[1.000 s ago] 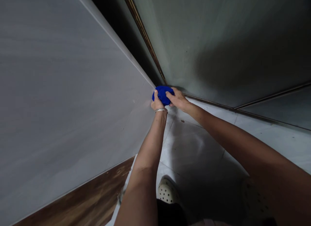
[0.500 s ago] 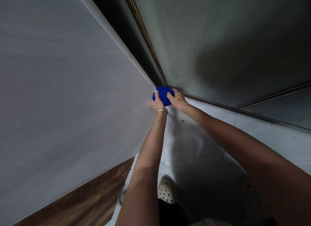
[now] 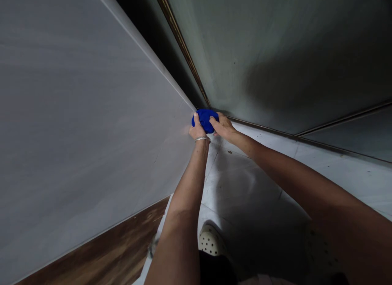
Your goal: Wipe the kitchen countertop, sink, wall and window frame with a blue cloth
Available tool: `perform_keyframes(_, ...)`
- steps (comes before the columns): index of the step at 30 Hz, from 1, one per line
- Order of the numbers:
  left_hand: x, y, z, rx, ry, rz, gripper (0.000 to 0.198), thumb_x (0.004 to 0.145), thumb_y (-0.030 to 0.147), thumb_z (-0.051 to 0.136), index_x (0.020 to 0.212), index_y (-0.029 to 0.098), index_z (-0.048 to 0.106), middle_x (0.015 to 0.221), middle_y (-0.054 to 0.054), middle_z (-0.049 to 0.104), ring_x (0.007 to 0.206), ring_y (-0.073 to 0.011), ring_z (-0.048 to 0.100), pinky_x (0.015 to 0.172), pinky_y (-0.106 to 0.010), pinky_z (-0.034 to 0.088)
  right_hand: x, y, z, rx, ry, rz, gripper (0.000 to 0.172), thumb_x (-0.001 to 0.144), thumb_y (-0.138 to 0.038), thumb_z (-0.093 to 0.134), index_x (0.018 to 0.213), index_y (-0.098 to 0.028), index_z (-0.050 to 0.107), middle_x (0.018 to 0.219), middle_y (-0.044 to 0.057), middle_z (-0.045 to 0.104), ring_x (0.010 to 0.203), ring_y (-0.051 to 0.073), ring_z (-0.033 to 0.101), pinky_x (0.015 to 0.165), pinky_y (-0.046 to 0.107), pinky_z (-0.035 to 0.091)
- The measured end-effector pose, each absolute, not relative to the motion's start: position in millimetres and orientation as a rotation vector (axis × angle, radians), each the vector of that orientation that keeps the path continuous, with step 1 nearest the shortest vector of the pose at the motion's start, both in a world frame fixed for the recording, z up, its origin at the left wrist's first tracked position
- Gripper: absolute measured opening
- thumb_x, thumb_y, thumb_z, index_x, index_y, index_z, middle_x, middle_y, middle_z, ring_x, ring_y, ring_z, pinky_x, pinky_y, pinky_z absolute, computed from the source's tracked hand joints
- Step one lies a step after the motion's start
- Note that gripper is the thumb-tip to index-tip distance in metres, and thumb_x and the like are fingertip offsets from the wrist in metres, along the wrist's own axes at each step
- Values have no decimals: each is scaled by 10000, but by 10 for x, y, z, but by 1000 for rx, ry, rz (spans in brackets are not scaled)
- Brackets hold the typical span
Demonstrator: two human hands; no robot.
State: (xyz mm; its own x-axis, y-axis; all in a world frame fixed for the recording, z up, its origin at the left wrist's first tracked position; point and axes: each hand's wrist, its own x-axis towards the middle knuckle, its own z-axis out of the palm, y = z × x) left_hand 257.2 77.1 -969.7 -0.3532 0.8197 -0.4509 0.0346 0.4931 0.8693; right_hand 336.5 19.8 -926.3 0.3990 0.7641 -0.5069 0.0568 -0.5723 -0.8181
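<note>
A bunched blue cloth (image 3: 204, 120) is gripped between both hands, low down where the pale wall edge meets the greenish panel. My left hand (image 3: 197, 128), with a silver bracelet (image 3: 202, 138) at the wrist, clasps the cloth's left side, thumb on top. On the cloth's right side my right hand (image 3: 223, 125) is closed, its thumb pressed over the fabric and other fingers mostly hidden. Whether the cloth touches the wall or panel behind it I cannot tell.
A large pale wall (image 3: 92, 113) fills the left, with a brown wood-patterned strip (image 3: 113, 244) below. The greenish panel (image 3: 260, 44) with bronze-coloured trim (image 3: 180, 40) stands ahead. White floor tiles (image 3: 232, 174) lie beneath, and a perforated cream clog (image 3: 210, 241) shows below.
Both hands and the blue cloth stay almost in place, showing only a very slight shift to the left in view. The grip looks the same.
</note>
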Motion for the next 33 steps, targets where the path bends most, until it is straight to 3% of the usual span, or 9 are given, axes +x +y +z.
perform_keyframes(10,2525,767,-9709,709,1747,977,466,858,639,768,908,178,720,963,-106,738,1171,-308,698,923,-364,594,3374,245,-9389,-1910,-682,1206,549,1045,-385,429,1527,-144,533,1373,169,687,1044,266,755,919,400,649)
perform_keyframes(19,2540,783,-9691,702,1720,969,442,890,611,751,897,171,715,1009,-101,749,1145,-287,723,930,-374,619,3383,267,-9405,-1941,-702,1172,554,1028,-392,438,1497,-122,554,1363,189,685,1178,305,714,1023,468,606)
perform_keyframes(26,2369,682,-9672,705,1367,916,249,825,360,831,938,155,746,1021,-103,767,1069,-267,753,992,-415,605,3329,160,-9431,-1916,-637,1254,555,1022,-376,443,1519,-144,531,1327,181,699,904,253,774,847,415,666)
perform_keyframes(33,2377,586,-9592,555,1343,1042,323,848,357,800,1089,148,743,1083,-108,777,1105,-263,746,961,-377,619,3266,116,-9359,-1923,-706,1126,565,988,-374,478,1500,-147,546,1358,164,685,1208,298,697,1044,461,596)
